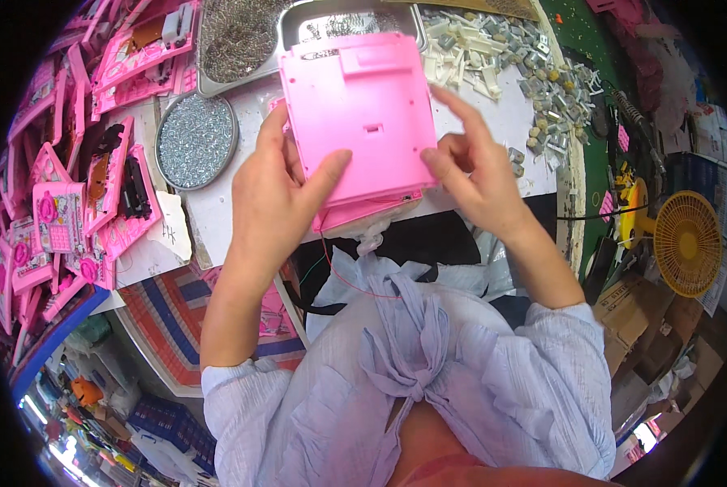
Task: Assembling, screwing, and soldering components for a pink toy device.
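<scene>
Between both hands I hold a flat pink plastic housing [363,154] above the white worktop, its smooth face with small holes and a slot turned up. My left hand [278,183] grips its left edge, thumb on the face and fingers beneath. At the right edge, my right hand [481,174] pinches it with the thumb near the lower corner and the index finger along the side. Below the housing's near edge another pink part shows, with a thin red wire [331,260] hanging toward my lap. The underside is hidden.
Pink toy housings [59,215] are piled at the left. A round dish of small screws [196,140] sits beside them. Metal trays of small parts [238,45] stand at the back. Small motors and white plastic pieces [501,61] lie back right. A yellow fan [688,243] is far right.
</scene>
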